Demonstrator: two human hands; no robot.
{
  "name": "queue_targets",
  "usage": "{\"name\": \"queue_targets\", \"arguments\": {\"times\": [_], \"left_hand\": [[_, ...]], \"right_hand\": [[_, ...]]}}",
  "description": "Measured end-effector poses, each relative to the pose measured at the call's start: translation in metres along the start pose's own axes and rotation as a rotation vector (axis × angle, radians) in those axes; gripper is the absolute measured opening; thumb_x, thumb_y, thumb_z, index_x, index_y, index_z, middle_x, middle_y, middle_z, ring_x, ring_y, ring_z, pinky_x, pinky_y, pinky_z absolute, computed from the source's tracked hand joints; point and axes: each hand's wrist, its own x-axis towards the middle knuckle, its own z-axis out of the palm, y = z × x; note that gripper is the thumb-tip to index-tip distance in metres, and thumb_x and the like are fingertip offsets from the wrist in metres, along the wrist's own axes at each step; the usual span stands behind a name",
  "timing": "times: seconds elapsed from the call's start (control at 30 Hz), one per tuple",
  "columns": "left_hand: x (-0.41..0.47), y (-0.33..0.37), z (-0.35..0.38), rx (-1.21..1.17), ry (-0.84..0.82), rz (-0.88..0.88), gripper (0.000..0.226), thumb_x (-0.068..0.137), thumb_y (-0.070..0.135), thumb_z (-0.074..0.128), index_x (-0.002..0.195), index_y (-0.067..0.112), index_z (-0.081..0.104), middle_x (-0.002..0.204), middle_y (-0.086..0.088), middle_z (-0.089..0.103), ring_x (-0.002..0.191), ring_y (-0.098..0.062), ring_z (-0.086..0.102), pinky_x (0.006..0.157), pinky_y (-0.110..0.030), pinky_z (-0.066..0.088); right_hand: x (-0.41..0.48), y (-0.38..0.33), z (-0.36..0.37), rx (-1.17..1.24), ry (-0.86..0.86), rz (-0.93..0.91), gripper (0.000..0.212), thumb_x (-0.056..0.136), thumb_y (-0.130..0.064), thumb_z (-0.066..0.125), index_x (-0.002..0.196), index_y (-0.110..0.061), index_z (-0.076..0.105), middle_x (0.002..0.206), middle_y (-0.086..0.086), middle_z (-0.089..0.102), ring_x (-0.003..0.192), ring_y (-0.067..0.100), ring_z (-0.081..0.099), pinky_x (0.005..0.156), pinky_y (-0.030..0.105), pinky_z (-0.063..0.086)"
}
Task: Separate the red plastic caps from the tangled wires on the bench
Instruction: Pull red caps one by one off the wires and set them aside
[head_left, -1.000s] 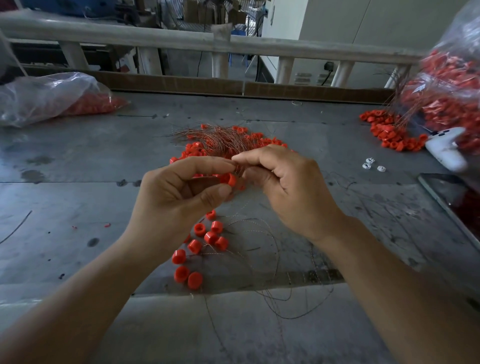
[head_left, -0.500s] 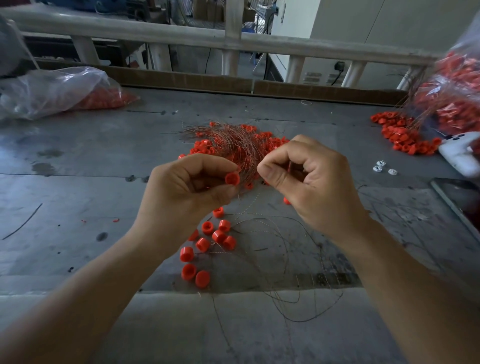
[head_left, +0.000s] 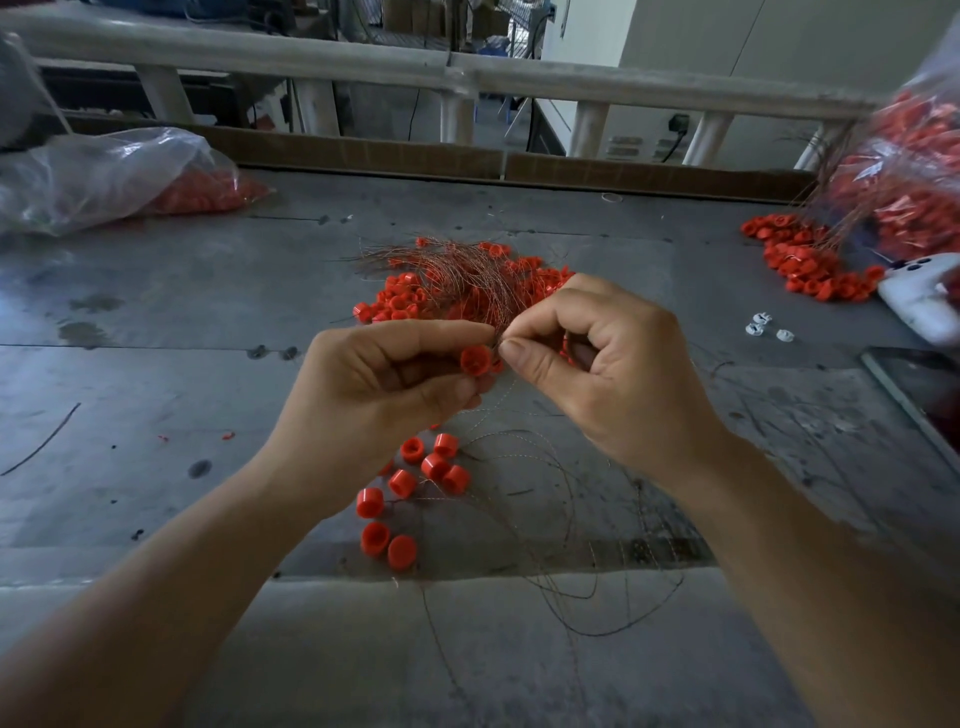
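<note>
While a bulging clear bag (head_left: 904, 171) runs off the right edge, the left hand (head_left: 384, 395) pinches a smooth red cap (head_left: 475, 359) above the scuffed grey bench (head_left: 156, 332); the right hand (head_left: 613, 374) pinches hair-thin strands (head_left: 496, 317), hard to trace, from the coppery tangle (head_left: 457, 275) just beyond. Loose cylindrical caps (head_left: 415, 478) lie nearer.

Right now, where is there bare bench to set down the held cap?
Bare bench lies left of the left hand, between the clear bag and the loose caps, and behind the tangled pile. Crowded: stray wires under the right hand, and the cap heap at right.
</note>
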Motion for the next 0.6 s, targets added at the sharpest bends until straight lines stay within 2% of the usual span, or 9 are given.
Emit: {"name": "queue_targets", "arguments": {"times": [0.2, 0.37, 0.43, 0.53, 0.6], "left_hand": [[0.0015, -0.0032, -0.0043, -0.084, 0.002, -0.049, 0.035, 0.058, 0.01, 0.064, 0.089, 0.022, 0.071, 0.08, 0.002, 0.074, 0.073, -0.01, 0.07, 0.065, -0.014, 0.052], [0.0027, -0.0032, -0.0077, -0.144, -0.044, -0.06, 0.033, 0.061, 0.015, 0.069, 0.093, 0.023, 0.071, 0.083, 0.003, 0.074, 0.075, -0.01, 0.069, 0.065, -0.015, 0.052], [0.0029, -0.0031, -0.008, -0.159, -0.052, -0.06, 0.032, 0.065, 0.01, 0.067, 0.094, 0.022, 0.072, 0.081, 0.003, 0.073, 0.075, -0.009, 0.069, 0.065, -0.015, 0.052], [0.0027, -0.0023, -0.0068, -0.168, -0.05, -0.061, 0.024, 0.065, 0.015, 0.07, 0.087, 0.024, 0.075, 0.079, 0.003, 0.073, 0.073, -0.009, 0.069, 0.065, -0.015, 0.052], [0.0023, -0.002, -0.0064, -0.167, -0.038, -0.068, 0.027, 0.062, 0.016, 0.066, 0.085, 0.026, 0.075, 0.077, 0.003, 0.073, 0.073, -0.009, 0.069, 0.065, -0.015, 0.052]], "right_hand": [[-0.0002, -0.0004, -0.0007, -0.037, -0.007, -0.01, 0.008, 0.079, -0.013, 0.064, 0.075, -0.008, 0.068, 0.07, -0.017, 0.048, 0.06, -0.008, 0.047, 0.055, 0.006, 0.033], [0.0, -0.0003, -0.0008, -0.056, -0.019, -0.006, 0.006, 0.079, -0.011, 0.065, 0.075, -0.007, 0.068, 0.07, -0.017, 0.046, 0.06, -0.007, 0.046, 0.055, 0.006, 0.034], [0.0001, -0.0003, -0.0012, -0.064, -0.022, -0.004, 0.006, 0.079, -0.01, 0.066, 0.074, -0.007, 0.068, 0.07, -0.017, 0.046, 0.06, -0.007, 0.046, 0.055, 0.006, 0.034], [0.0001, -0.0004, -0.0009, -0.073, -0.025, -0.008, 0.006, 0.078, -0.01, 0.065, 0.074, -0.007, 0.068, 0.069, -0.016, 0.046, 0.06, -0.008, 0.045, 0.056, 0.006, 0.034], [-0.0002, -0.0001, -0.0006, -0.077, -0.022, -0.01, 0.006, 0.079, -0.01, 0.065, 0.074, -0.007, 0.068, 0.069, -0.016, 0.046, 0.06, -0.007, 0.045, 0.056, 0.006, 0.034]]}}
